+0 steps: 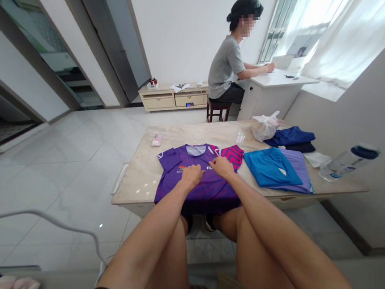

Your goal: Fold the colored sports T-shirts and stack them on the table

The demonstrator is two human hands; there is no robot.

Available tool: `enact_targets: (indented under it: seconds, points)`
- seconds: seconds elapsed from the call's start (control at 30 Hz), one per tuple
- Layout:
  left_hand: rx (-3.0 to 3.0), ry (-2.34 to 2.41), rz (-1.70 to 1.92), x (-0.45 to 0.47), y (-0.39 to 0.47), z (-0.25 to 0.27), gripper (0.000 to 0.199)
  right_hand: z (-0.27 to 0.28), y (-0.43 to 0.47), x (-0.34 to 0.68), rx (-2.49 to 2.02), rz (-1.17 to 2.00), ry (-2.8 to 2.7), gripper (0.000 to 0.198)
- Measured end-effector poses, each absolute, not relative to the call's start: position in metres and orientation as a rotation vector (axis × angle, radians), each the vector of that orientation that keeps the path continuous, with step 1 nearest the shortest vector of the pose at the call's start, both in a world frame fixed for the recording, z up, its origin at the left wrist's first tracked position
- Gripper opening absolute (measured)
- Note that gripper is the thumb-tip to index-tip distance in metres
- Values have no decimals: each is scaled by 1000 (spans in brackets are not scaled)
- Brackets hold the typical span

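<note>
A purple short-sleeved T-shirt (198, 193) lies spread on the low table in front of me, neckline away from me and lower edge hanging over the near side. One sleeve is plain purple, the other pink with dark stripes. On the left of its chest, beside a small colourful print, my left hand (192, 176) has its fingers curled down on the fabric. My right hand (222, 166) is close by on the right of the chest, near a white label, fingers bent in on the cloth. The fingertips of both hands are partly hidden.
Right of the shirt, folded blue clothing (271, 167) rests on lilac clothing (297, 167). Behind are dark blue garments (291, 136) and a white plastic bag (265, 125). A clear bottle (347, 163) stands near the right end. A person (228, 65) sits at a white desk (271, 81).
</note>
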State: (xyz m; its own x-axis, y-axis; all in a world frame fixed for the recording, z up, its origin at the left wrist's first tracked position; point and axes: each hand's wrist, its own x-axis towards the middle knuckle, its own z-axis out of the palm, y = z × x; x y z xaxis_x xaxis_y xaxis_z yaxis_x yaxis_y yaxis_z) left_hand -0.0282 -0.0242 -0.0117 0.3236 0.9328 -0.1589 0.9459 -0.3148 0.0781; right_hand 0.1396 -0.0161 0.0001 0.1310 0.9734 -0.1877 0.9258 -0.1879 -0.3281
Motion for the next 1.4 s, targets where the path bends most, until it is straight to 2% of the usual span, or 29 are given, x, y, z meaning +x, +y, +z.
enact_targets:
  seconds: [0.13,0.37,0.57,0.87,1.03,1.1,1.23,1.4]
  points:
    - [2382,1771,-151,-37,-24,-15,50,-9,-13,148,-2286,580,-1929,41]
    - [2333,1768,-229,-53,-19,-19,43,-20,-12,163,-2316,556,-1975,41]
    - [2285,1840,-222,-66,-13,-26,44,-34,-7,183,-2325,564,-2037,43]
    - [2253,1706,-327,-109,-3,-47,62,-53,-13,186,-2183,557,-2363,54]
    - [2320,1677,-330,-124,-4,-48,41,-49,-12,179,-2139,719,-2475,45]
    - [2332,1722,-304,-129,-6,-47,39,-45,-10,179,-2140,744,-2498,43]
    - [2342,1812,-238,-143,-8,-54,50,-41,-7,181,-2144,764,-2530,45]
    - [2262,1832,-329,-164,-2,-74,68,-43,-4,178,-2156,772,-2526,42]
